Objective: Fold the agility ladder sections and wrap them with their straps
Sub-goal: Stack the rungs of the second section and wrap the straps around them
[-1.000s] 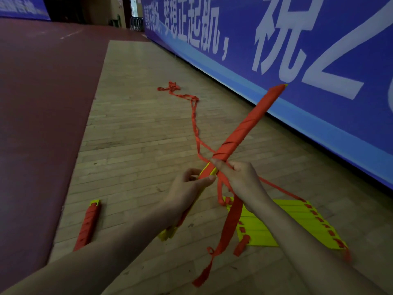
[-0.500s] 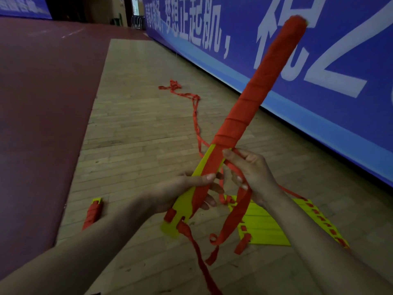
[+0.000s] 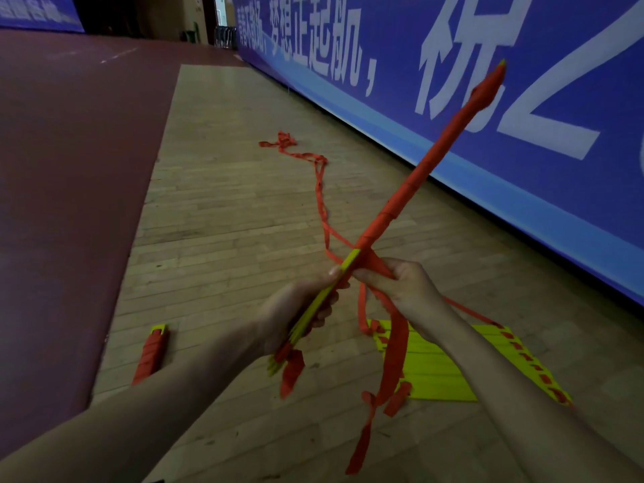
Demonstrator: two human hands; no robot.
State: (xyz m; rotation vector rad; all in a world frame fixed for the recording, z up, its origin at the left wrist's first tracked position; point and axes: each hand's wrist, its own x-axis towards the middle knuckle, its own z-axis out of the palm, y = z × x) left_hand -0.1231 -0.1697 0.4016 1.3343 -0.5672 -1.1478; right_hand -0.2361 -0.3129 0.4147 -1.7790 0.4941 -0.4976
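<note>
A folded bundle of yellow ladder rungs [image 3: 411,193] points up and to the right, its upper length wound in red strap. My left hand [image 3: 296,310] grips the bare yellow lower end. My right hand [image 3: 400,282] pinches the red strap [image 3: 392,353] right beside the bundle, just below the wound part. The strap's loose length hangs down from my right hand and trails away over the floor.
A wrapped bundle [image 3: 150,353] lies on the wooden floor at the left. A flat stack of yellow rungs [image 3: 439,367] with red straps lies under my right forearm. A long red strap [image 3: 315,176] snakes across the floor. A blue banner wall [image 3: 522,109] runs along the right.
The bundle has turned in my left hand from flat face to thin edge and tilted lower to the right. My right hand has brought the strap round it again.
</note>
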